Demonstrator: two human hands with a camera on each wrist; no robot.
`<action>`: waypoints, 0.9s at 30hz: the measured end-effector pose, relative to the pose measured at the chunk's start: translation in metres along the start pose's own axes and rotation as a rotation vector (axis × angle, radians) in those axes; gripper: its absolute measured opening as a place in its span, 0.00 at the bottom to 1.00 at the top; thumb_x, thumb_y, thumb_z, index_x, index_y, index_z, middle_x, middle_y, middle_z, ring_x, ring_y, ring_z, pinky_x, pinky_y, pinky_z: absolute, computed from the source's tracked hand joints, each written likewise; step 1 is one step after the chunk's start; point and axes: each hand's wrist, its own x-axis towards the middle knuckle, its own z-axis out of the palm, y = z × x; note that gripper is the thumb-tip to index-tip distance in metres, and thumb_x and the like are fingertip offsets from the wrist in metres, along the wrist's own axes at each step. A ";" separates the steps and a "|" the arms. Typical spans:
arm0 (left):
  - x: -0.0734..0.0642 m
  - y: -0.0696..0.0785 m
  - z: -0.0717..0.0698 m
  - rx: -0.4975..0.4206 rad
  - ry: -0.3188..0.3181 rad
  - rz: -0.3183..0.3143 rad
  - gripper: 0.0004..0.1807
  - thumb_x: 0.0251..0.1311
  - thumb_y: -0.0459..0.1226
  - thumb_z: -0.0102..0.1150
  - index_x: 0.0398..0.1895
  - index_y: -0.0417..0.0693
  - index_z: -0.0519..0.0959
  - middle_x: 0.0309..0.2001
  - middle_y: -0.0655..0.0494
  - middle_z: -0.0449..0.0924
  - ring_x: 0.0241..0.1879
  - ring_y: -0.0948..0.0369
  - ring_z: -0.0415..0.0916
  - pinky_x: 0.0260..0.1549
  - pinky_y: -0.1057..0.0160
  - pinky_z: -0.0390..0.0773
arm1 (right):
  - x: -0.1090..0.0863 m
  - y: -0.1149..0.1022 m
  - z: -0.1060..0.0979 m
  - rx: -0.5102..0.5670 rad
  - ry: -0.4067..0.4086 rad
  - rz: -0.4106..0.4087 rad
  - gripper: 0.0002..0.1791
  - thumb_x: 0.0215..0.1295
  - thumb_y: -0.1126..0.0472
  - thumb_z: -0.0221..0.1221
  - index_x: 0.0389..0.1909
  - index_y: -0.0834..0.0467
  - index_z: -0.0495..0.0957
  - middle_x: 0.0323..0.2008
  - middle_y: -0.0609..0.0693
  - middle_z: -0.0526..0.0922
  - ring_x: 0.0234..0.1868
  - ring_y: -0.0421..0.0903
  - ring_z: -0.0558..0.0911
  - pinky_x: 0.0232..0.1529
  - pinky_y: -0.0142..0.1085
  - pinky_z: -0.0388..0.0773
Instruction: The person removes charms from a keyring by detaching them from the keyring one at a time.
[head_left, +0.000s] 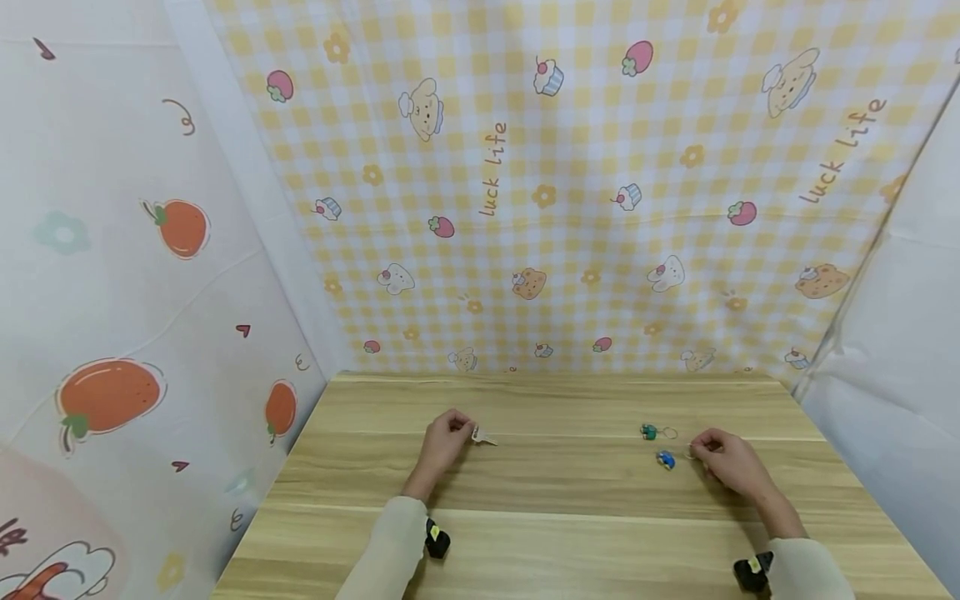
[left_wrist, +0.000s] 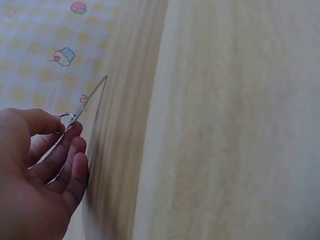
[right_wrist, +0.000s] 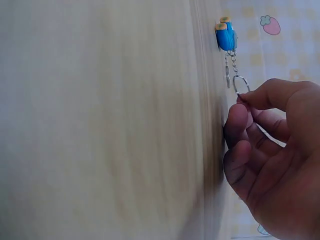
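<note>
My left hand (head_left: 442, 448) pinches a silver key (head_left: 486, 439) by its small ring (left_wrist: 66, 118), thumb against fingers, low over the left half of the table. In the left wrist view the key's blade (left_wrist: 93, 94) points away from the fingertips. On the right, my right hand (head_left: 729, 463) pinches the metal ring (right_wrist: 241, 83) of a blue keychain (head_left: 665, 460). Its blue charm (right_wrist: 226, 38), with orange ends, hangs off a short chain to the left of the fingers. Just behind it lies a green keychain (head_left: 648, 432) with its own ring (head_left: 670, 433), touched by neither hand.
The wood-grain table (head_left: 555, 542) reaches back to a yellow checked curtain (head_left: 570, 250). White printed sheeting (head_left: 135, 292) stands at the left and a plain white sheet (head_left: 900, 333) at the right. A black wrist device (head_left: 437, 540) sits on each forearm.
</note>
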 end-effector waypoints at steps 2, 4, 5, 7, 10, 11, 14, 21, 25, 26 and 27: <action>0.000 -0.001 -0.001 0.031 -0.005 0.016 0.04 0.71 0.33 0.65 0.39 0.39 0.85 0.37 0.48 0.86 0.37 0.61 0.76 0.38 0.64 0.76 | 0.001 0.002 0.000 -0.006 -0.007 0.005 0.14 0.79 0.60 0.55 0.50 0.68 0.80 0.23 0.49 0.81 0.21 0.42 0.77 0.20 0.35 0.74; -0.001 -0.002 -0.001 0.053 -0.016 0.021 0.04 0.70 0.32 0.65 0.38 0.39 0.85 0.37 0.48 0.86 0.37 0.60 0.76 0.39 0.63 0.77 | 0.001 0.003 -0.001 -0.012 -0.013 0.009 0.13 0.79 0.60 0.55 0.50 0.68 0.80 0.23 0.49 0.81 0.22 0.42 0.78 0.21 0.35 0.75; -0.002 -0.003 -0.002 0.065 -0.023 0.024 0.04 0.70 0.31 0.65 0.38 0.39 0.85 0.38 0.48 0.86 0.38 0.60 0.76 0.39 0.63 0.77 | 0.001 0.003 -0.001 -0.014 -0.017 0.011 0.13 0.80 0.61 0.55 0.50 0.68 0.80 0.24 0.49 0.81 0.22 0.42 0.78 0.21 0.35 0.75; -0.002 -0.005 -0.002 0.085 -0.030 0.032 0.03 0.69 0.31 0.65 0.38 0.38 0.85 0.39 0.47 0.85 0.39 0.60 0.77 0.40 0.63 0.78 | 0.001 0.002 -0.002 -0.018 -0.027 0.018 0.13 0.80 0.61 0.55 0.50 0.68 0.80 0.25 0.50 0.81 0.23 0.43 0.78 0.21 0.35 0.75; -0.001 -0.007 -0.003 0.110 -0.039 0.040 0.04 0.69 0.30 0.64 0.39 0.36 0.86 0.41 0.45 0.84 0.38 0.59 0.77 0.38 0.64 0.77 | 0.001 0.001 -0.003 -0.022 -0.036 0.023 0.13 0.80 0.61 0.55 0.50 0.68 0.80 0.26 0.50 0.82 0.23 0.43 0.78 0.21 0.35 0.76; 0.000 -0.007 -0.004 0.117 -0.036 0.045 0.04 0.69 0.30 0.64 0.39 0.36 0.86 0.42 0.44 0.83 0.38 0.59 0.76 0.37 0.65 0.77 | 0.001 0.000 -0.003 -0.023 -0.037 0.023 0.13 0.80 0.62 0.55 0.50 0.68 0.80 0.27 0.50 0.82 0.23 0.43 0.78 0.21 0.35 0.76; 0.001 -0.009 -0.006 0.127 -0.021 0.057 0.05 0.69 0.29 0.63 0.42 0.34 0.84 0.42 0.43 0.81 0.38 0.58 0.76 0.36 0.66 0.76 | 0.001 0.000 -0.003 -0.029 -0.039 0.019 0.13 0.80 0.62 0.54 0.50 0.68 0.80 0.27 0.50 0.82 0.23 0.43 0.78 0.21 0.35 0.76; 0.004 -0.010 -0.012 0.130 -0.015 0.053 0.07 0.68 0.28 0.63 0.44 0.32 0.83 0.42 0.42 0.80 0.39 0.57 0.76 0.37 0.65 0.76 | -0.001 -0.001 -0.006 -0.013 -0.059 0.024 0.13 0.81 0.61 0.54 0.51 0.68 0.80 0.27 0.51 0.81 0.22 0.44 0.78 0.20 0.36 0.76; 0.006 -0.011 -0.015 0.120 -0.017 0.049 0.07 0.69 0.28 0.62 0.45 0.32 0.83 0.42 0.42 0.83 0.41 0.55 0.79 0.41 0.61 0.80 | 0.000 -0.003 -0.011 0.019 -0.083 0.022 0.14 0.81 0.60 0.53 0.52 0.69 0.79 0.29 0.53 0.81 0.22 0.45 0.78 0.20 0.37 0.76; 0.006 -0.011 -0.016 0.117 -0.017 0.047 0.07 0.69 0.28 0.62 0.46 0.32 0.83 0.43 0.42 0.83 0.41 0.55 0.79 0.42 0.60 0.81 | 0.000 -0.004 -0.012 0.024 -0.079 0.021 0.14 0.81 0.60 0.54 0.51 0.69 0.79 0.31 0.53 0.82 0.22 0.45 0.78 0.20 0.37 0.76; 0.007 -0.010 -0.017 0.115 -0.018 0.045 0.07 0.69 0.28 0.61 0.46 0.32 0.83 0.43 0.42 0.84 0.42 0.54 0.80 0.42 0.58 0.82 | 0.000 -0.005 -0.014 0.024 -0.078 0.011 0.14 0.81 0.61 0.54 0.51 0.69 0.79 0.32 0.54 0.82 0.22 0.45 0.78 0.20 0.37 0.77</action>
